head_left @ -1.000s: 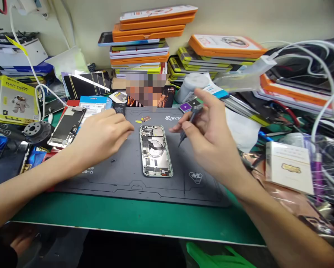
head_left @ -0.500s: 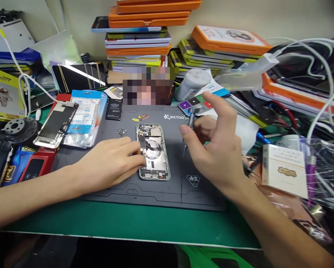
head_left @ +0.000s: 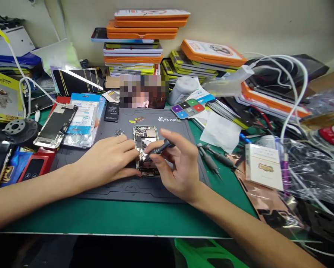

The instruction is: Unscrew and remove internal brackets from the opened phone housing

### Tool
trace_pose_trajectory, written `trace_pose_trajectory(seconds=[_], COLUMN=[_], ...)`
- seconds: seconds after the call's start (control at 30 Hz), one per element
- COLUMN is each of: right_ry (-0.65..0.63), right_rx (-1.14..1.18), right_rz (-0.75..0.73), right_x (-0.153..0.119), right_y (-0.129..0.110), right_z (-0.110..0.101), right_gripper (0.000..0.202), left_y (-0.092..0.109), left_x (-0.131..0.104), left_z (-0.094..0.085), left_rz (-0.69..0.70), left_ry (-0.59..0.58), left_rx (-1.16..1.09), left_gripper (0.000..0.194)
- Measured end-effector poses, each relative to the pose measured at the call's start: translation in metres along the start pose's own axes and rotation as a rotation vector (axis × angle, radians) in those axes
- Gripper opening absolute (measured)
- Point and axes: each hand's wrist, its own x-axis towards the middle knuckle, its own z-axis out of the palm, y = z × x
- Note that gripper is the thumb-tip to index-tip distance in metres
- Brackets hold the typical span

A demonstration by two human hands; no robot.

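An opened phone body [head_left: 146, 134] with its inner parts showing lies on the dark grey mat [head_left: 122, 190]. My left hand [head_left: 113, 158] rests at its left edge, fingers bent against the frame. A dark screwdriver [head_left: 161, 148] is held in my right hand [head_left: 178, 163], tilted, its lower end over the left middle of the phone. The exact spot under the tip is hard to make out. Small metal parts [head_left: 119, 132] and a black battery [head_left: 111, 110] lie on the mat left of the phone.
A removed screen [head_left: 55, 126] and blue packets [head_left: 84, 123] lie at the left. More screwdrivers [head_left: 210, 160], a white box [head_left: 264, 167] and tangled cables stand at the right. Stacked orange cases [head_left: 144, 33] and a blurred phone screen [head_left: 144, 93] are behind.
My right hand has moved left and brought the screwdriver from beside the phone to over it. My left hand stays at the phone's edge. The view has shifted slightly, and more screwdrivers now show.
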Motion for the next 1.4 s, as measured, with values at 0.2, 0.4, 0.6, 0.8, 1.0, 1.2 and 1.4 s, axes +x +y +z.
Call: trace_pose_trajectory(seconds=[0.2,0.4,0.6,0.8,1.0,1.2,1.4], right_ry=[-0.074,-0.068,-0.07,-0.092,-0.143,-0.109,-0.152], right_rx=[-0.097,-0.128,-0.094,-0.09,-0.055,-0.051,-0.089], right_rz=[-0.118,-0.168,-0.178,-0.163,-0.196,-0.222,-0.255], right_x=[-0.0036,-0.0042,-0.0041,-0.0038,-0.0043,-0.0031,0.0022], right_y=[0.0072,0.0071,0.0072,0.0059,0.0067,0.0104,0.0067], right_z=[0.0005,-0.0004,-0.0001,-0.002,-0.0047,-0.0031,-0.0039], right_gripper=[0.061,0.067,0.071,0.074,0.072,0.066,0.066], left_y=[0.0029,0.0027,0.0029,0.003,0.0024,0.003,0.0027], left_x=[-0.0001,0.0006,0.0006,0.0001,-0.0006,-0.0002,-0.0015], left_z=[0.0018,0.003,0.003,0.0041,0.0042,0.0035,0.0041], left_rz=[-0.007,-0.02,-0.023,-0.03,-0.034,-0.037,-0.039], left_ry=[-0.005,0.0,0.01,0.012,0.002,0.001,-0.002], left_rx=[0.001,-0.05,-0.067,-0.081,-0.086,-0.079,-0.09], left_gripper=[0.035,0.037,0.035,0.035,0.034,0.033,0.032])
